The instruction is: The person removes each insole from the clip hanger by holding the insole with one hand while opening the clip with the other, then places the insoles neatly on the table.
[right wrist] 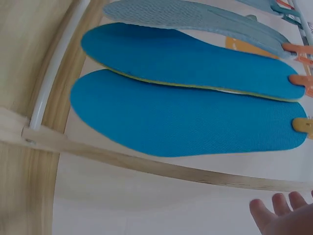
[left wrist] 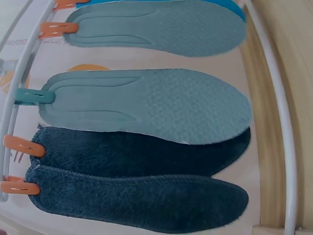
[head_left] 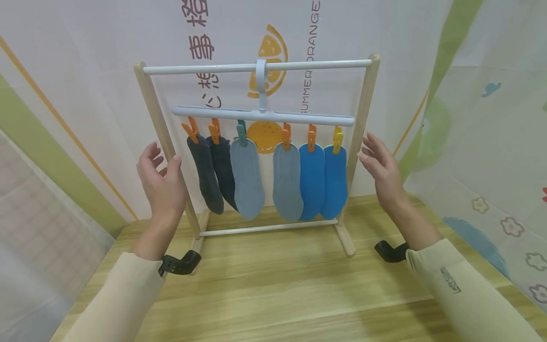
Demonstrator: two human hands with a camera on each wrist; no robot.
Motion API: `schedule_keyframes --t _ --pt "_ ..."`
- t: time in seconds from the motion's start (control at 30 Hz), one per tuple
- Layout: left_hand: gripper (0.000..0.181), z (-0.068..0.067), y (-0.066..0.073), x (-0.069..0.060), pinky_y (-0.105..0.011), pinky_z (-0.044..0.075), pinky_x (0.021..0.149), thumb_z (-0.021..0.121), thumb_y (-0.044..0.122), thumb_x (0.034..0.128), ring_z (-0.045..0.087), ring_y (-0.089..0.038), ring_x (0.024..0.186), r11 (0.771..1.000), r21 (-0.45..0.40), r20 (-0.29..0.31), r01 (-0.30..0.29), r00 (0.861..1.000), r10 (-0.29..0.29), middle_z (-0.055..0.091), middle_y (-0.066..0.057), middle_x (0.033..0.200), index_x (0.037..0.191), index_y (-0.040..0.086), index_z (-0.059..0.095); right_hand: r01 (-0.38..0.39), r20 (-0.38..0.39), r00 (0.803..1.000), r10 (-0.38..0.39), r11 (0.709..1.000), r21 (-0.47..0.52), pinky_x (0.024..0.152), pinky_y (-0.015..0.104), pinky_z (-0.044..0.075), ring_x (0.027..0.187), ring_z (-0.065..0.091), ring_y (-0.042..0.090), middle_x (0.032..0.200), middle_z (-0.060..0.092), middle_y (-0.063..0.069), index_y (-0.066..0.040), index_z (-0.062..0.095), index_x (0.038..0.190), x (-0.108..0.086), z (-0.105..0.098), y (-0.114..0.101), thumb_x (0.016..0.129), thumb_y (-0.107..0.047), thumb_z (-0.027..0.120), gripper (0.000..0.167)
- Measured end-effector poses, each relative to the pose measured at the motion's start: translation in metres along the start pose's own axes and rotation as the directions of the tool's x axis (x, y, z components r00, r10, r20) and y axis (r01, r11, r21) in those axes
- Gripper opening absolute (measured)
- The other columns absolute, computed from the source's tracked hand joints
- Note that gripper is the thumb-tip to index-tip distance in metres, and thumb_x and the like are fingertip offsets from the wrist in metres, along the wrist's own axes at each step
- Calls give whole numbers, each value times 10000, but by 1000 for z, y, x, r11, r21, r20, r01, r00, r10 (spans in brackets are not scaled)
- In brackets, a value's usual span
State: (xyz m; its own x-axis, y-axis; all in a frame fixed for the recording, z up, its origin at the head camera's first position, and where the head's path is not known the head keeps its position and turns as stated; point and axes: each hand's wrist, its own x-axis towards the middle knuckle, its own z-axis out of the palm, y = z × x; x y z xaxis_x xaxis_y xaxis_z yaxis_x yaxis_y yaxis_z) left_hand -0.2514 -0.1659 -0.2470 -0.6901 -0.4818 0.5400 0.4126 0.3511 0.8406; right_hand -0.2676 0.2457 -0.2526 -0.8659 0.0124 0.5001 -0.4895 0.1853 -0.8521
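Beside the left post of a small wooden rack, my left hand is raised with loosely bent fingers; whether it touches the post cannot be told. My right hand is held up by the right post, its fingertips apart from the wood in the right wrist view. Between them a white clip hanger hooks over the top bar. Pegs hold pairs of insoles: dark plush insoles at left, grey-blue insoles mid-row, blue insoles at right. Neither hand holds anything.
The rack stands on a wood-grain table, with a white lower rod between its feet. Orange pegs, a teal peg and a yellow peg line the hanger. A printed curtain hangs close behind.
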Motion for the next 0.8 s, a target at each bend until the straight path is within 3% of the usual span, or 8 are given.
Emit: schedule_keyframes --t 0.13,0.27,0.37,0.53,0.57,0.67,0.73,0.8 --pt "391 0 -4 -8 -220 442 947 513 173 1007 534 -48 1122 997 -10 -19 -75 997 75 566 -33 1294 1383 66 525 87 -25 995 -92 982 -168 1240 563 289 1518 325 333 1651 332 94 -103 301 1589 -8 2 1 1034 -240 560 627" --pt "481 -2 -10 -10 -304 447 1128 476 206 1028 545 -136 1321 1000 22 123 20 992 -23 512 -52 1508 1497 102 447 159 -42 984 -173 959 -234 1224 560 316 1487 382 327 1601 415 120 -75 380 1550 -19 5 0 1014 -173 598 587" --pt "589 -2 -17 -10 -421 343 1240 447 232 1037 381 -226 1506 994 53 222 91 970 -101 331 -22 1658 1597 136 290 234 -47 964 -261 920 -315 1223 462 359 1452 439 304 1545 487 144 -59 449 1509 -27 10 2 983 -124 639 563" --pt "700 0 -24 -14 -484 275 1262 452 295 1044 211 -273 1574 973 172 327 157 922 -206 139 -30 1712 1637 157 108 344 -29 917 -398 825 -448 1147 180 387 1382 520 298 1467 579 129 -99 526 1468 -40 23 7 925 -86 695 568" --pt "727 1 -25 -14 -502 273 1260 457 323 1044 192 -286 1579 963 211 346 170 908 -236 110 -39 1717 1640 166 70 356 -23 911 -411 815 -457 1132 196 397 1371 528 307 1458 586 130 -104 530 1465 -42 25 8 917 -85 700 574" --pt "801 5 -30 -14 -556 245 1260 458 360 1040 138 -345 1584 937 298 402 182 867 -296 34 -108 1720 1634 152 -38 372 -1 908 -419 806 -460 1137 433 450 1358 535 338 1446 592 146 -109 536 1461 -48 32 9 904 -84 705 583" --pt "832 8 -36 -14 -570 204 1269 457 355 1037 104 -377 1582 927 339 426 162 852 -304 5 -156 1714 1625 115 -79 377 10 907 -421 802 -463 1090 571 467 1346 548 353 1439 598 148 -100 545 1450 -52 38 10 896 -90 710 578" --pt "848 11 -43 -14 -569 162 1281 462 334 1035 68 -393 1582 924 354 440 145 846 -302 -19 -192 1706 1615 72 -99 381 21 908 -418 804 -457 1090 570 472 1346 553 351 1440 601 142 -95 552 1443 -56 43 10 893 -91 709 572"
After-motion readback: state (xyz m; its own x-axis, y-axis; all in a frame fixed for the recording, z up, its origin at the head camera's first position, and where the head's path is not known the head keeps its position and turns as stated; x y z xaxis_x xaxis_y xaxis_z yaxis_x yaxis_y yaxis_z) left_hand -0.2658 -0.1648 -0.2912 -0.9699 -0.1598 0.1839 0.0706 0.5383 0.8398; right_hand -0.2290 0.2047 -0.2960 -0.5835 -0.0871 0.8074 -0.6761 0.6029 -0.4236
